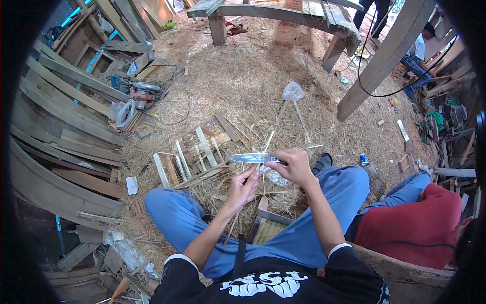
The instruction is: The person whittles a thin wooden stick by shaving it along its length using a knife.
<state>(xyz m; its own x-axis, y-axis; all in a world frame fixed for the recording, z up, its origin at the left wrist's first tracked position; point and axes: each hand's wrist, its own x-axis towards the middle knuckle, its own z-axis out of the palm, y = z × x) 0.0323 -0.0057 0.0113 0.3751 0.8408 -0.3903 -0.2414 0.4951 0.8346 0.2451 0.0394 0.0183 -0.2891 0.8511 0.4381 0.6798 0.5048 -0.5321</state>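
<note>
My right hand [293, 164] is closed around the handle of a knife [245, 158], whose broad, shiny blade points left across my lap. Just below the blade, my left hand [243, 191] pinches a thin strip of pale wood or bamboo [232, 229]. The strip runs up past the blade and down towards my thigh; glare blurs the spot where blade and strip meet. Beneath my hands lie loose shavings and a crumpled clear plastic bag [276, 177]. A box [289, 221] holding pale strips sits between my legs.
Slatted wooden pieces [206, 147] lie ahead to the left. Further left are a power saw [144, 93] with cables and stacked planks [66, 109]. A wooden bench [268, 12] stands ahead, a slanted post [387, 61] to its right. A person in red [410, 230] is close on my right.
</note>
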